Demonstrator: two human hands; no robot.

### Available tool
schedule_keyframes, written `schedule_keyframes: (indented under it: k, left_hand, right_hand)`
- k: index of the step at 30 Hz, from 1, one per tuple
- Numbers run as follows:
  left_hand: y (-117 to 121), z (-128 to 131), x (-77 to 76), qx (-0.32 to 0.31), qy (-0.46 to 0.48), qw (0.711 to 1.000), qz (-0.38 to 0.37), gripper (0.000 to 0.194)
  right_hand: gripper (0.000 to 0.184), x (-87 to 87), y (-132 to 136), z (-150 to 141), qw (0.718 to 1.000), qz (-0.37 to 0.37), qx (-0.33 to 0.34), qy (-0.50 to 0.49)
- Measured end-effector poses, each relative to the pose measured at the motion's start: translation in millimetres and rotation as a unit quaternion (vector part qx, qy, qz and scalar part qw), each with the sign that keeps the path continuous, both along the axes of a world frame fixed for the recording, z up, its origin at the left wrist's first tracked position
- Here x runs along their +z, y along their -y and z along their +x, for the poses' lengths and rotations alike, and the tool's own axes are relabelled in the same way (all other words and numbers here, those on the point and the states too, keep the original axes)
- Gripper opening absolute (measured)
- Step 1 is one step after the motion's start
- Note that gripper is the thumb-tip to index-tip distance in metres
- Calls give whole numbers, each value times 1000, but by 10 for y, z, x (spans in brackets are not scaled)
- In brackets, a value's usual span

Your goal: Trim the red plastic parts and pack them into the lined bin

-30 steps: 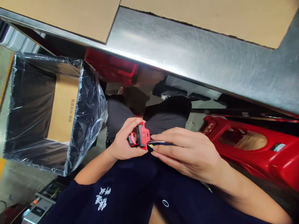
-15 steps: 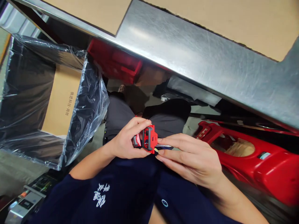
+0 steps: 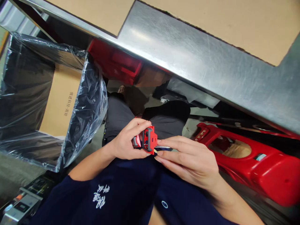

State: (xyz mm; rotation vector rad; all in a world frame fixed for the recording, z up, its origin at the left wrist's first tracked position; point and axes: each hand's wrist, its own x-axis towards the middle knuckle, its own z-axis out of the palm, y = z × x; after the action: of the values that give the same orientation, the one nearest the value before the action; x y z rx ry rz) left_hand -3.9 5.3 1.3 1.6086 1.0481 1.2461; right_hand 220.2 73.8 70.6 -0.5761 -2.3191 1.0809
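Observation:
My left hand [image 3: 130,139] is wrapped round a small red and black plastic housing [image 3: 150,140], thumb on one side and fingers on the other. The red end of the housing faces right, and part of its body is hidden in the palm. From the right, my right hand [image 3: 191,156] reaches to that red end with its fingers pinched together. Between these fingertips are thin pale strips [image 3: 161,147], one silvery and one yellowish, close against the housing. Whether they are a tool's tips or loose pieces, I cannot tell. Both hands are above my lap.
A metal table [image 3: 178,53] with cardboard sheets [image 3: 225,25] crosses ahead. On the left stands a box lined with clear plastic [image 3: 82,103], cardboard at its bottom. A red plastic stool [image 3: 269,175] is at right, a red crate [image 3: 117,62] under the table. Equipment [image 3: 25,203] stands lower left.
Both hands keep their hold, and the housing stays almost in place. My right hand has shifted slightly left. The view has moved a little.

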Motion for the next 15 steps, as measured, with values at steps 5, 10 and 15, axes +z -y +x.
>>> schedule_keyframes:
  k: [5, 10, 15]
  left_hand:
    - [0, -9, 17, 10, -31, 999, 5, 87]
    - [0, -5, 1, 31, -32, 999, 15, 88]
    - [29, 0, -38, 57, 1, 998, -23, 85]
  right_hand:
    - [16, 7, 7, -4, 1000, 7, 3, 17]
    - [21, -20, 65, -30, 999, 26, -19, 11]
    - [26, -82, 106, -28, 997, 37, -68, 7]
